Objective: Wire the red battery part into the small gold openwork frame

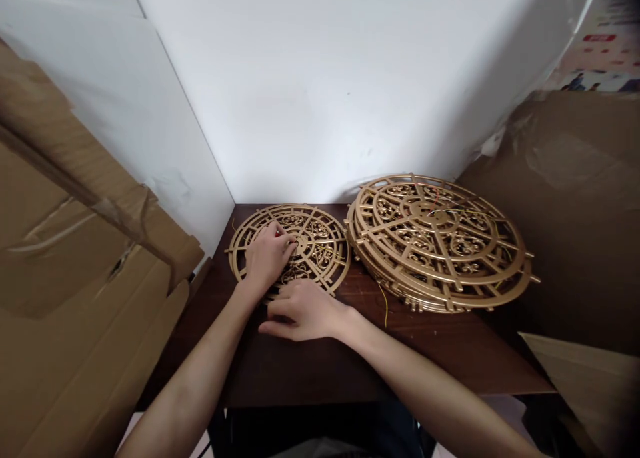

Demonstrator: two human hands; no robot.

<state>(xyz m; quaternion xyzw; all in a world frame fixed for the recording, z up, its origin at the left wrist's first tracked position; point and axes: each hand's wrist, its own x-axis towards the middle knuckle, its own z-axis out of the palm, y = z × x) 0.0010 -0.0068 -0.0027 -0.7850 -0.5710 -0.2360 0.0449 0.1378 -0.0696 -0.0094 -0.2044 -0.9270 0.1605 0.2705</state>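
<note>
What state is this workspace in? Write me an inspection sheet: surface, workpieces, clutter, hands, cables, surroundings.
Surface: dark brown table.
Workpieces: openwork gold disc lying flat; stack of similar discs to its right.
Clutter: cardboard flap by the table's right end.
Hands: left hand on the gold disc, near its center, grip contents unclear; right hand at its near edge, loosely bent.
Cables: thin yellow wire beside the stack; thin strands atop it.
Surroundings: white panel behind, cardboard on both sides.
</note>
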